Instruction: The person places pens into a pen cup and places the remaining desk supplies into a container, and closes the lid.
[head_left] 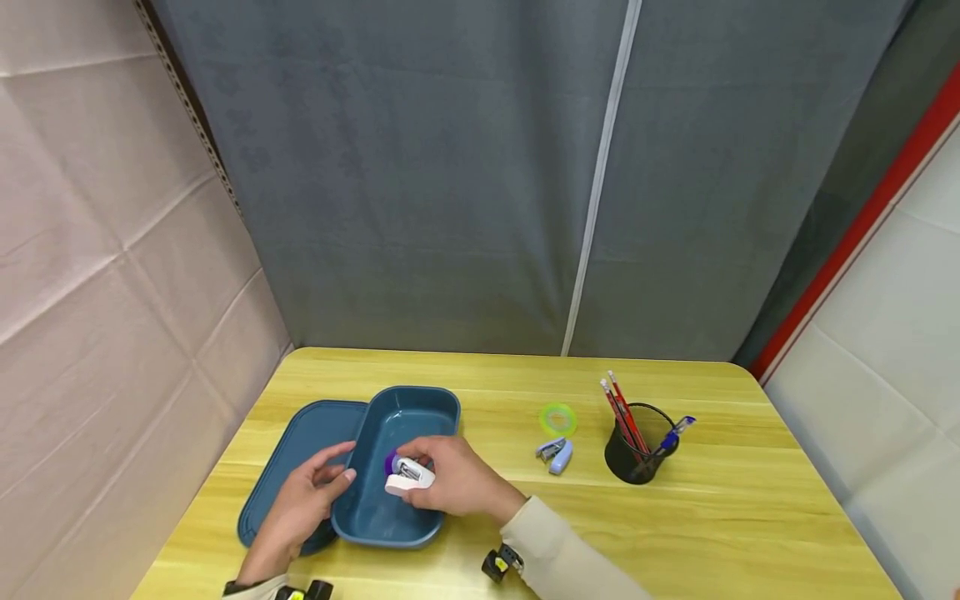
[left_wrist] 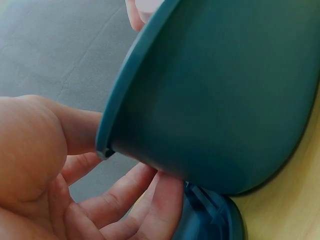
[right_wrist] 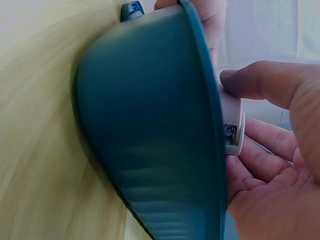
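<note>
A dark teal plastic box (head_left: 397, 529) stands on the table, partly over a matching flat lid (head_left: 300, 442). At the box's left side my left hand (head_left: 303, 504) grips the rim, its fingers against the outer wall (left_wrist: 200, 100) in the left wrist view. My right hand (head_left: 457, 475) holds a small white stapler (head_left: 412, 477) over the box, pinched between thumb and fingers. Against the stapler's far-left end shows a purple round thing (head_left: 390, 461), partly hidden. In the right wrist view the box wall covers part of the stapler (right_wrist: 231, 112).
To the right lie a yellow-green tape roll (head_left: 558, 419) and a light blue staple remover or small stapler (head_left: 557, 455). Farther right stands a black mesh pen cup (head_left: 633, 462) with red pencils (head_left: 626, 412) and a blue pen (head_left: 677, 431). A grey curtain (head_left: 450, 183) hangs behind the table.
</note>
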